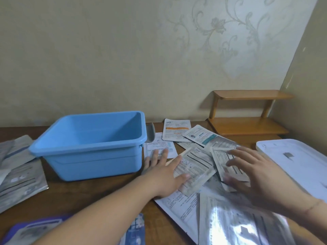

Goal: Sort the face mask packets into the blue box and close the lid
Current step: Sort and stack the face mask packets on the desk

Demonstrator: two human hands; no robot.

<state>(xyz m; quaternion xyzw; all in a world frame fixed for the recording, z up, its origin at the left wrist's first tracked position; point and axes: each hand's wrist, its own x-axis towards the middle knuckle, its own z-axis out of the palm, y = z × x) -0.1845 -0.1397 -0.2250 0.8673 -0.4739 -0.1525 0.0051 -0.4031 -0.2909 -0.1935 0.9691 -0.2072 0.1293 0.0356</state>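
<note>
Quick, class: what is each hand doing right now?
Left hand: open, fingers spread flat on the packets.
Right hand: open, fingers spread over the packets, holding nothing.

One blue box (92,147), one white lid (293,161)

Left of the left-hand fingers (160,157): open blue plastic box (92,144), on the brown wooden tabletop (85,195). Under and between both sets of fingers: scattered pile of silvery foil face mask packets (194,167). Right of the right-hand fingers (237,156): flat white plastic lid (297,161). Behind the pile, against the wall: small two-tier wooden shelf (247,112).
</note>
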